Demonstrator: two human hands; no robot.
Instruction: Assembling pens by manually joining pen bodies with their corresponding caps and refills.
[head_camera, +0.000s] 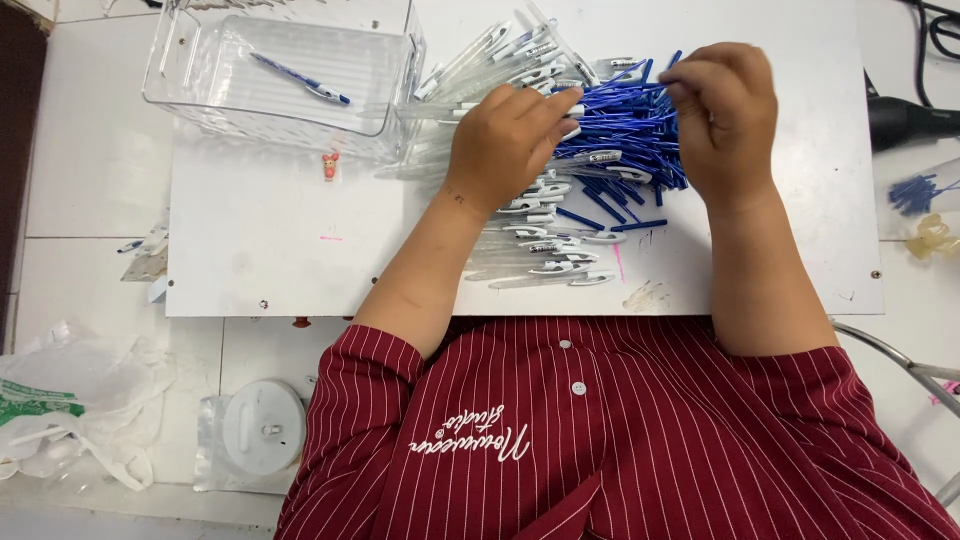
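Observation:
A heap of clear pen barrels (470, 70) with white clips lies on the white board (260, 240), next to a pile of blue pen refills (625, 130). My left hand (505, 140) rests on the barrels, fingers curled around one clear barrel pointing right. My right hand (725, 110) hovers over the blue pile, fingertips pinched on a blue refill at its top left. The two hands nearly meet above the blue pile. More clipped barrels (555, 250) lie in a row below my left wrist.
A clear plastic bin (200, 100) at the top left holds one finished blue-and-white pen (300, 80). A small red figure (329, 165) lies under it. Plastic bags (70, 400) and a round white lid (263, 427) are at lower left; a black tool (905, 120) at right.

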